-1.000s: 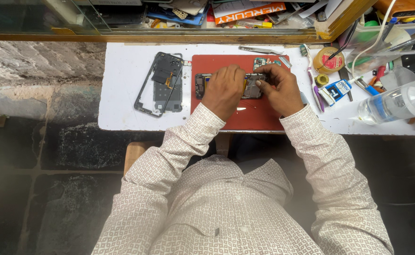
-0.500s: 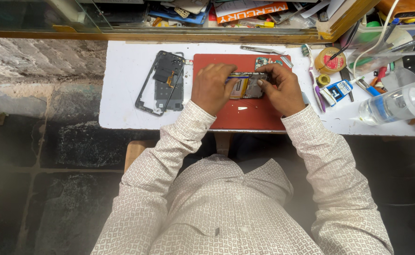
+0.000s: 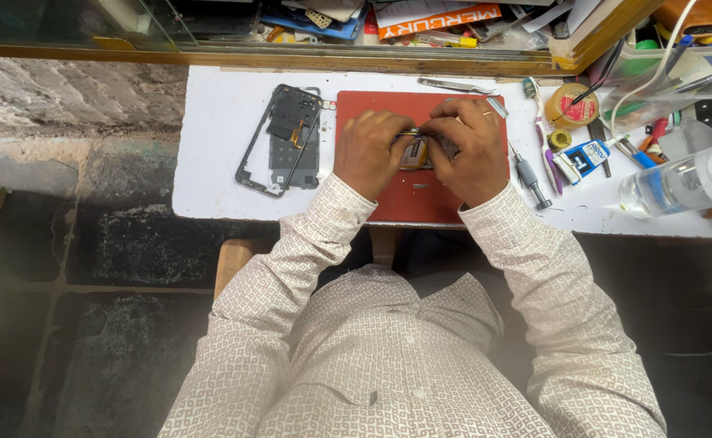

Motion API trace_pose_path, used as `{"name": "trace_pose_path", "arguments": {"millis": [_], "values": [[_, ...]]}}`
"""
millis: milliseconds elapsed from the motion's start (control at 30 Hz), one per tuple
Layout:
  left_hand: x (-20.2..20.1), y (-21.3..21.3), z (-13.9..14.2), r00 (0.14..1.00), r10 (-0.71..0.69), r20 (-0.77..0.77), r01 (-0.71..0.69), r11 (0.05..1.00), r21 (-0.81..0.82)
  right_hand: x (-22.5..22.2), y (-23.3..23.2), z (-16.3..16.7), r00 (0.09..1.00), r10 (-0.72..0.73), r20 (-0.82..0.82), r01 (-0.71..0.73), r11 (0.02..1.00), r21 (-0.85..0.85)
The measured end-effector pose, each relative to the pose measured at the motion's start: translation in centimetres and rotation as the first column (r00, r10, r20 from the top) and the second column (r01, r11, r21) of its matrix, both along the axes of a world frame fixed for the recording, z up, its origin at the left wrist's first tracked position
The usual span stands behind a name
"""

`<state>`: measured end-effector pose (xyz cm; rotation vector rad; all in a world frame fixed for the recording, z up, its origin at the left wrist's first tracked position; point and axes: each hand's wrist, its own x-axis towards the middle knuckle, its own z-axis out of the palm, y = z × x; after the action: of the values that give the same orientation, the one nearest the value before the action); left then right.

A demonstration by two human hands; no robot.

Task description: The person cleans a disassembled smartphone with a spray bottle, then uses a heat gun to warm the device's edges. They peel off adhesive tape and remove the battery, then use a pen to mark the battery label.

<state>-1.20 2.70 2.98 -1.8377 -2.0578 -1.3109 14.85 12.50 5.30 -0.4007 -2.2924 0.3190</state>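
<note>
Viewpoint: looking straight down from the head at a narrow white worktable (image 3: 210, 174) and the person's own arms in a pale patterned shirt
Left hand (image 3: 370, 150): fingers curled closed on the left end of a small opened phone body (image 3: 415, 151), knuckles up
Right hand (image 3: 471, 146): closed over the right end of the same part, a thin ring on one finger; the fingertips are hidden, so whether they pinch a tool or only the part cannot be told
Where the part is: over the middle of a flat red work mat (image 3: 421, 199), held between both hands; whether it rests on the mat or is lifted cannot be told
Progress, as a judgement: disassembly looks well under way, since a dark phone frame (image 3: 285, 139) with exposed boards and an orange flex strip lies apart to the left; the piece in hand looks unfinished
Materials: the held part shows a yellowish foil patch and dull grey metal; the mat is matte and rubbery looking; the tabletop is smooth and scuffed
Nearby tools: slim metal tweezers (image 3: 453, 84) above the mat, a grey-handled screwdriver (image 3: 528, 175) just right of it, a roll of amber tape (image 3: 570, 105), a clear plastic bottle (image 3: 684, 185) at far right
Surroundings: cluttered shelf behind the table, rough stone floor to the left
</note>
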Motion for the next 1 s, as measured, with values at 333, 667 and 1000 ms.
{"name": "trace_pose_path", "arguments": {"millis": [333, 667, 1000], "values": [[0.5, -0.3, 0.1, 1.000, 0.014, 0.007, -0.014, 0.999, 0.029, 0.3, 0.6, -1.3, 0.998, 0.063, 0.013, -0.062, 0.995, -0.076], [0.7, -0.5, 0.2, 1.000, 0.011, 0.013, -0.012, 1.000, 0.026, 1.2, 2.6, -1.8, 0.974, 0.221, 0.040, -0.196, 0.923, -0.333], [0.4, -0.2, 0.6, 1.000, -0.001, 0.013, 0.001, 1.000, -0.019, 1.2, 3.1, -1.4, 0.960, 0.257, -0.113, -0.280, 0.847, -0.452]]}}
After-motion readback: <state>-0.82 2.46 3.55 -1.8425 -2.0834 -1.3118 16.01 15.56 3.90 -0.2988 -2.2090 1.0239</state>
